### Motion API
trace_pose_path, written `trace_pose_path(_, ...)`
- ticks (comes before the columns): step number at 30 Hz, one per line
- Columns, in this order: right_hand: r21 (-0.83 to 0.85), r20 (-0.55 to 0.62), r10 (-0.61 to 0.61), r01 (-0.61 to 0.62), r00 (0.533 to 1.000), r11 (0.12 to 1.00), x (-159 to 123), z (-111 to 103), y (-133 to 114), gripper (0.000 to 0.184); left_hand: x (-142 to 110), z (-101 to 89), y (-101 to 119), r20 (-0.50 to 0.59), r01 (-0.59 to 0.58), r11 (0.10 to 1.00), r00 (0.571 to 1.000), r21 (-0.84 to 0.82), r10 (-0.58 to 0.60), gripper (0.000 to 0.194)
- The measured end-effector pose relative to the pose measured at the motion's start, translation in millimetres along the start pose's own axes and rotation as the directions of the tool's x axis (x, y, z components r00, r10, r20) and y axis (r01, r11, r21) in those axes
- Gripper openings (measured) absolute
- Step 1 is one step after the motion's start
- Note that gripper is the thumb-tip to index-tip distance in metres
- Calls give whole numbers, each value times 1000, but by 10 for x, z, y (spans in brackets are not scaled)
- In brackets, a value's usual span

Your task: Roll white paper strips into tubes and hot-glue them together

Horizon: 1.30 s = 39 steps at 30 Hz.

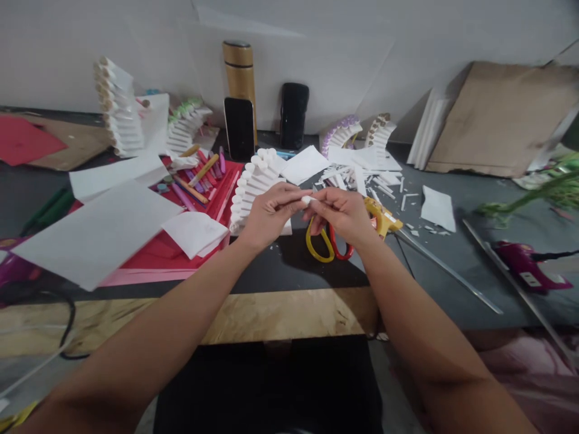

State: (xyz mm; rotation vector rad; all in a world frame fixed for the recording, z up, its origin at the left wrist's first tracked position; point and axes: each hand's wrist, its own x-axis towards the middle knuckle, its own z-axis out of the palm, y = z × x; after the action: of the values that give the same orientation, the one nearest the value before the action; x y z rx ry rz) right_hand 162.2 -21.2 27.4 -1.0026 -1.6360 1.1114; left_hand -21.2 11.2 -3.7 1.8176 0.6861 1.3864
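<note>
Above the table's front part, my left hand (270, 212) and my right hand (344, 212) meet fingertip to fingertip. Between them they pinch a small white piece (307, 199) that looks like rolled paper; most of it is hidden by the fingers. Just behind my left hand stands a curved row of white paper rolls (253, 181) with round tops. Below my right hand lie scissors (320, 258) with yellow and red handle loops. A yellow glue gun (384, 218) rests beside my right wrist, a long clear glue stick (452, 274) reaching out from it.
White paper sheets (108, 226) cover red paper (149, 256) on the left, near several coloured rolls (199, 175). White scraps (384, 181) lie behind my right hand. A gold bottle (239, 75) and a phone (239, 129) stand at the wall. A purple glue gun (520, 262) lies right.
</note>
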Motion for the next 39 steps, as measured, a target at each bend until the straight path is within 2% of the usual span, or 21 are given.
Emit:
trace_pose_path(4, 38, -26, 42, -41, 999, 998, 13, 40, -10, 42, -6, 26, 57, -20, -58, 980, 998, 190, 62, 16)
trace_pose_path(6, 7, -69, 60, -59, 996, 998, 13, 68, -11, 42, -17, 54, 57, -56, -45, 973, 997, 225, 59, 17)
trace_pose_path(9, -93, -131, 13, -25, 991, 995, 4, 102, 8, 40, -41, 109, 17, -112, 46, 992, 993, 120, -32, 16)
trace_pose_path(12, -234, -132, -87, 54, 987, 971, -17, 117, 38, 33, -60, 156, -27, -134, 156, 987, 978, -22, -158, 16)
trace_pose_path(14, -326, -121, -137, 91, 983, 941, -34, 123, 49, 30, -66, 167, -31, -146, 162, 986, 975, -29, -165, 16)
trace_pose_path(17, -366, -115, -155, 103, 981, 925, -52, 136, 43, 29, -65, 156, 5, -183, 59, 994, 982, 95, -41, 13)
trace_pose_path(21, -255, -110, -106, 75, 988, 964, -53, 159, 23, 27, -65, 141, 53, -204, -75, 963, 970, 260, 131, 14)
trace_pose_path(25, -163, -112, -81, 62, 990, 985, -44, 178, 30, 25, -92, 177, 42, -207, -174, 929, 946, 328, 250, 18)
trace_pose_path(27, -157, -119, -83, 64, 989, 985, -40, 176, 38, 24, -112, 202, 29, -202, -192, 921, 941, 339, 271, 22)
trace_pose_path(30, -164, -130, -82, 60, 988, 985, -33, 149, 42, 23, -124, 212, 9, -181, -171, 937, 956, 304, 232, 25)
trace_pose_path(34, -185, -79, -76, 60, 994, 981, -25, 84, 52, 26, -84, 153, -39, -179, -26, 996, 983, 84, 41, 17)
trace_pose_path(37, -211, -43, -82, 71, 996, 975, -22, 47, 68, 29, -38, 92, -61, -114, 92, 995, 989, -34, -96, 15)
trace_pose_path(39, -205, -42, -80, 70, 996, 976, -22, 43, 71, 30, -14, 61, -51, -64, 112, 993, 992, -27, -113, 15)
